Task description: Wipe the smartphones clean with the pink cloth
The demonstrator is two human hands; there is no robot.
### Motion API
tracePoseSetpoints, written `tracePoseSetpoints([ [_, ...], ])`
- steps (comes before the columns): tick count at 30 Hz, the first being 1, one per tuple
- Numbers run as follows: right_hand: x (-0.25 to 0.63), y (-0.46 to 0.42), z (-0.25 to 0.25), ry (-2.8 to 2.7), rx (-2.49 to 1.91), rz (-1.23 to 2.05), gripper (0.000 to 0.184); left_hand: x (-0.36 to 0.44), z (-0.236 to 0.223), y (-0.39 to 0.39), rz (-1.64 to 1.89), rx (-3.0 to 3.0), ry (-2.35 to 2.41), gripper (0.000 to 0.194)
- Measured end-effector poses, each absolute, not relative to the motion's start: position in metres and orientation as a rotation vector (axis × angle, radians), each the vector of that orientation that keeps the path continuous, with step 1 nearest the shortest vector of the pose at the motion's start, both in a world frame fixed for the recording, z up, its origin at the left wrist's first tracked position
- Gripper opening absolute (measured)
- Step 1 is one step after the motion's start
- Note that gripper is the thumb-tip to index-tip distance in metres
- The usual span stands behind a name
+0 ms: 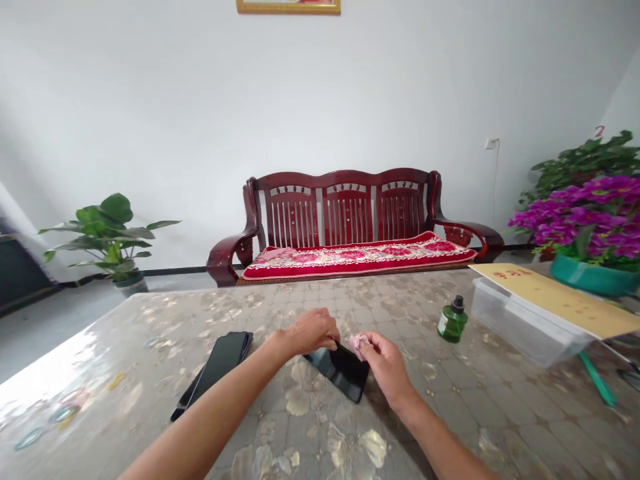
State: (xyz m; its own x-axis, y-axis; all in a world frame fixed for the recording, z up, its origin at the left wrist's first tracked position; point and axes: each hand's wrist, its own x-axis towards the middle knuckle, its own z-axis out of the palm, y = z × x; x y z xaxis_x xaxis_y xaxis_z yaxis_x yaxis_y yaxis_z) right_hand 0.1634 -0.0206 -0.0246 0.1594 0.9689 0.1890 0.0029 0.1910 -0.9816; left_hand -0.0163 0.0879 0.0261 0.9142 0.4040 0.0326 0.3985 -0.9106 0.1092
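A black smartphone (pixel 345 375) is on the patterned tablecloth in front of me, its dark screen facing up. My left hand (pixel 314 331) grips its far edge, fingers bent and closed there. In my right hand (pixel 383 363), a crumpled pale pink cloth or tissue (pixel 357 345) is pinched between thumb and fingers, close by the phone's right edge. Whether the cloth touches the phone, I cannot tell. Left of my left forearm lie dark phone-like slabs (pixel 220 367), one overlapping another.
A green bottle (pixel 453 323) with a black cap stands to the right. Beyond it, a clear plastic box (pixel 523 327) bears a tan envelope (pixel 560 297) near purple flowers (pixel 590 217). Coloured bands (pixel 65 413) lie at left. A red wooden bench (pixel 345 207) stands behind the table.
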Motion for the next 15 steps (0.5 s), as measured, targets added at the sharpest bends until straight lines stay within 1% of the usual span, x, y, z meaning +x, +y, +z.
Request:
tracePoseSetpoints([
  [3,0.172,-0.015,-0.038,-1.264,-1.283,0.884,0.033,-0.004,0.009,0.098,0.110,2.905,0.618,0.004],
  [7,0.182,-0.012,-0.051,-1.390,-1.486,0.878,0.027,0.004,-0.014,0.097,0.181,2.786,0.632,0.006],
  [15,0.178,-0.020,-0.045,-1.584,-1.644,0.790,0.019,0.004,-0.037,0.079,0.398,2.583,0.760,0.009],
])
